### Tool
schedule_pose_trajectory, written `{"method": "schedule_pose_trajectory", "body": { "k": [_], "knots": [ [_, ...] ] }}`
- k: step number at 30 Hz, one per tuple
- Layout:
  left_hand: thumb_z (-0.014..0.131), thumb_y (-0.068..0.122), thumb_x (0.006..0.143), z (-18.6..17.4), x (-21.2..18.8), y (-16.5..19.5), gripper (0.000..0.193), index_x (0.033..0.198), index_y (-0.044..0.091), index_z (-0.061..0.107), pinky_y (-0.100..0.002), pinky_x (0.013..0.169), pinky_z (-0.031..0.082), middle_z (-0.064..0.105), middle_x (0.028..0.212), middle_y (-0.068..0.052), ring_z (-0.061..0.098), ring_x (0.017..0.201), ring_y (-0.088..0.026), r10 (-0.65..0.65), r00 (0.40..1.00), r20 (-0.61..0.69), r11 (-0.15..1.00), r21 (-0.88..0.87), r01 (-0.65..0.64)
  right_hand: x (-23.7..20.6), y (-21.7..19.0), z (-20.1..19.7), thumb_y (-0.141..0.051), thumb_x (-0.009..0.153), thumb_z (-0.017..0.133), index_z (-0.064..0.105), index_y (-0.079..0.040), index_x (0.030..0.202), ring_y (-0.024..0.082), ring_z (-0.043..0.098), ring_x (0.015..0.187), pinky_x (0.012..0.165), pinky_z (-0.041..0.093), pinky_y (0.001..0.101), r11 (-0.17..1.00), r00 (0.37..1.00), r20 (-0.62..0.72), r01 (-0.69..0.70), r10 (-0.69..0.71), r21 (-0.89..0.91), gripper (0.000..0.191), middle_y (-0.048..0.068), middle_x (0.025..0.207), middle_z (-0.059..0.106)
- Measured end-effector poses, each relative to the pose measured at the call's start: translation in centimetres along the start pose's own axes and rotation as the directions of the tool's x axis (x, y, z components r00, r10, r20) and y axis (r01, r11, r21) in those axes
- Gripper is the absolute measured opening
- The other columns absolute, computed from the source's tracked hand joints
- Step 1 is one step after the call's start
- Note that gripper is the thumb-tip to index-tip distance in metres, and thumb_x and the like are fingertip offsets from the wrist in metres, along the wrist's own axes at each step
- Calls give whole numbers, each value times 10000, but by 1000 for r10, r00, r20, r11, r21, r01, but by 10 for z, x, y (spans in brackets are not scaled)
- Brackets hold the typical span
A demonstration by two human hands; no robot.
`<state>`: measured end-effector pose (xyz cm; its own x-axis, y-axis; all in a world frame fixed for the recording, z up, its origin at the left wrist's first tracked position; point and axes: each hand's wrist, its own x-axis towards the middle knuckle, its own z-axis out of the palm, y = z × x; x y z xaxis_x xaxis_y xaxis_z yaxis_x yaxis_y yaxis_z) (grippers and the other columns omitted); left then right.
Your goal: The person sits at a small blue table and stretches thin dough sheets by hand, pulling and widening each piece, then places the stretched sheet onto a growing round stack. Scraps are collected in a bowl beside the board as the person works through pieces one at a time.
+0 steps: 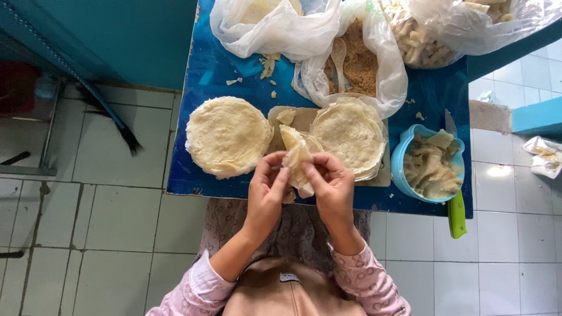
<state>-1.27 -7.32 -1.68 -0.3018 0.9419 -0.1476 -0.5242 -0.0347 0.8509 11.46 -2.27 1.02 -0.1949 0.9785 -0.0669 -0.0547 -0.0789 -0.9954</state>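
Both hands, left and right, pinch a folded wrapper over the desk, apparently mid-folding; next likely calls for closing its loose edge.

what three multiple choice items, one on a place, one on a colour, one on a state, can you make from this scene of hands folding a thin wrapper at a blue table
1. Where is the round stack of pale thin wrappers?
A. at the left of the blue table
B. on the tiled floor
C. inside the bowl

2. What colour is the plastic bowl of pale scraps?
A. red
B. light blue
C. black

3. How is the pale folded wrapper held?
A. lying untouched
B. pinched by one hand only
C. between both hands

Key: 1 A, the stack sits left of the brown board. 2 B, its rim is light blue. 3 C, the left hand and right hand both grip it.
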Motion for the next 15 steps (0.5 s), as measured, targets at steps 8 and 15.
{"method": "schedule_pose_trajectory", "body": {
  "k": [8,15],
  "knots": [
    [734,85,1016,-4,7,5,166,1136,-28,752,-232,717,533,721,1002,-79,651,848,-78,87,996,-9,991,106,-86,-8,0,-1,6,966,676,666,36,1087,86,669,848,776,543,221,995,998,65,-19,13,102,125,62,973,709],
    [698,103,978,-2,-5,14,136,1057,-8,710,-228,669,554,685,932,-21,666,765,-58,296,952,74,821,491,-293,-5,-2,0,-31,931,695,636,-13,1140,66,667,888,792,538,212,994,996,80,-57,49,98,218,28,1000,710]
  ]
}}
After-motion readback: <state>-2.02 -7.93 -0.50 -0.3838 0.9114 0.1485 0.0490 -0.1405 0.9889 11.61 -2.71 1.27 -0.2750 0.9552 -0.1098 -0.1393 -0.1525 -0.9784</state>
